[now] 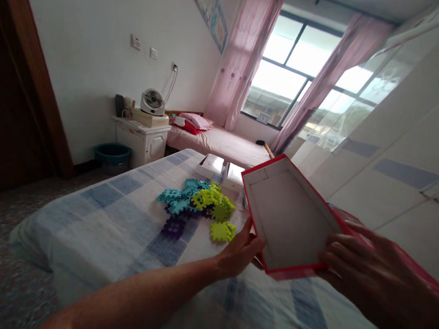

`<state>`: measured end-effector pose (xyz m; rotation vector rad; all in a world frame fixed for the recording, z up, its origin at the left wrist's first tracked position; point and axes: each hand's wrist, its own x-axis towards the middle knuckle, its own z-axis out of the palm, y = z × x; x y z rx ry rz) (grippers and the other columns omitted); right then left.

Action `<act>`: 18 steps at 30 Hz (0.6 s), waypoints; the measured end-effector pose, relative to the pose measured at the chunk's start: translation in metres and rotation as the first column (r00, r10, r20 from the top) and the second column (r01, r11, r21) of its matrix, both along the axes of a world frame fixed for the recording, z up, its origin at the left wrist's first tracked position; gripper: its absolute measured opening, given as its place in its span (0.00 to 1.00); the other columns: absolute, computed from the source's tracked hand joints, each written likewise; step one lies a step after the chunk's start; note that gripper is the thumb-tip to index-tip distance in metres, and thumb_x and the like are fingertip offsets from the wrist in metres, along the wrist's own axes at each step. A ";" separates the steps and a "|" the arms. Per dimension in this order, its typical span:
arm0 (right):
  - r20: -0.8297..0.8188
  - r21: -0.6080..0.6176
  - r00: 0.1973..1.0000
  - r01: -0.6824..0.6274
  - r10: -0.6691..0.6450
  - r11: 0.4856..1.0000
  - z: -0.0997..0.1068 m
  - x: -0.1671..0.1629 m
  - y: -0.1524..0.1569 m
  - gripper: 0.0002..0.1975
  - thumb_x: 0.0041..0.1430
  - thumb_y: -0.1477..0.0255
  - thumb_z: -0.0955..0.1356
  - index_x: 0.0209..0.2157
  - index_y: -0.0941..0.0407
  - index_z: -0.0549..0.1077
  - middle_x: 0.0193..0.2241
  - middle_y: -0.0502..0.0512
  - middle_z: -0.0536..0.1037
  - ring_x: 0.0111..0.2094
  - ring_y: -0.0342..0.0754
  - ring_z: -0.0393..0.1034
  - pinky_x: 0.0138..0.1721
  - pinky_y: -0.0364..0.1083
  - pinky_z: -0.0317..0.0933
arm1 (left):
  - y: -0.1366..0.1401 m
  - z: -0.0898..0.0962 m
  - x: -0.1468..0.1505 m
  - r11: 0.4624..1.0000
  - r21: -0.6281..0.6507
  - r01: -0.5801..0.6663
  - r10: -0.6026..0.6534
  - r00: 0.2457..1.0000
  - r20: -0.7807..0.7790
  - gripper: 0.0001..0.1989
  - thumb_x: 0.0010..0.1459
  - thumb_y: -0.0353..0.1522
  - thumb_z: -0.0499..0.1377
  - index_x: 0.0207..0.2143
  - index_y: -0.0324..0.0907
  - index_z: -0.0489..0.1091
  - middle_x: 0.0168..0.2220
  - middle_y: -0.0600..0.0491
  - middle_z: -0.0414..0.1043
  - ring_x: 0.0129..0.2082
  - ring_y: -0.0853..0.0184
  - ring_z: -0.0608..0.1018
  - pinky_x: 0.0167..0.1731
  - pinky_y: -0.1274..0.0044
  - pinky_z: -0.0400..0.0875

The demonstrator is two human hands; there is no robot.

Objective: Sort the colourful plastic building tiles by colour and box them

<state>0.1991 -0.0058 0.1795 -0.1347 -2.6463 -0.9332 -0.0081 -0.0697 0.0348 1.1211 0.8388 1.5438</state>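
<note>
A red box lid or tray with a white inside [292, 210] is tilted toward me above the cloth-covered table, and nothing lies in it. My left hand [243, 249] grips its near left edge, fingers curled underneath. At the near right corner my right hand [360, 265] is closed on the rim, slightly blurred. Left of the box, a pile of interlocking plastic puzzle pieces lies on the cloth: teal pieces [182, 197], yellow-green pieces [214, 202] and dark purple pieces [174, 226]. Another red object [400, 252] shows partly behind my right hand.
Two white boxes [210, 166] stand behind the pieces at the far edge. The checked cloth [123, 228] covers the surface. Beyond are a bed [231, 143], a white cabinet [148, 143] with a fan [153, 102], and a teal bin [112, 153]. Glossy wardrobe doors [396, 151] rise on the right.
</note>
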 end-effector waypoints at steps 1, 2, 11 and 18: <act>-0.035 -0.010 0.999 0.024 -0.025 1.000 -0.005 0.019 0.007 0.15 0.63 0.63 0.56 0.30 0.47 0.71 0.31 0.53 0.75 0.39 0.51 0.68 0.46 0.56 0.54 | 0.001 -0.001 0.001 0.999 -0.005 0.040 -0.040 0.999 0.003 0.33 0.58 0.39 0.50 0.63 0.44 0.43 0.39 0.48 0.70 0.30 0.67 0.75 0.27 0.76 0.72; -0.066 -0.042 0.993 0.093 -0.096 0.995 -0.010 0.036 0.016 0.13 0.62 0.61 0.58 0.32 0.47 0.71 0.32 0.54 0.75 0.39 0.52 0.67 0.44 0.55 0.55 | 0.002 -0.002 0.002 0.998 -0.015 0.059 -0.059 0.998 -0.022 0.34 0.58 0.41 0.49 0.64 0.44 0.41 0.40 0.47 0.69 0.28 0.68 0.75 0.24 0.78 0.71; -0.249 -0.416 0.889 0.260 -0.384 0.872 -0.039 0.044 0.099 0.15 0.61 0.60 0.59 0.30 0.53 0.71 0.30 0.55 0.74 0.36 0.51 0.66 0.39 0.50 0.61 | 0.015 -0.031 0.003 0.996 -0.051 -0.077 0.051 0.917 -0.395 0.25 0.61 0.41 0.46 0.56 0.38 0.59 0.40 0.49 0.70 0.27 0.72 0.73 0.22 0.82 0.68; -0.327 -0.618 0.875 0.089 -0.358 0.781 -0.070 -0.022 0.148 0.10 0.60 0.65 0.62 0.30 0.55 0.70 0.31 0.54 0.73 0.38 0.49 0.65 0.41 0.47 0.60 | 0.016 -0.032 0.000 0.991 -0.083 -0.104 0.054 0.886 -0.460 0.25 0.62 0.44 0.44 0.54 0.38 0.62 0.36 0.51 0.72 0.24 0.73 0.71 0.23 0.81 0.67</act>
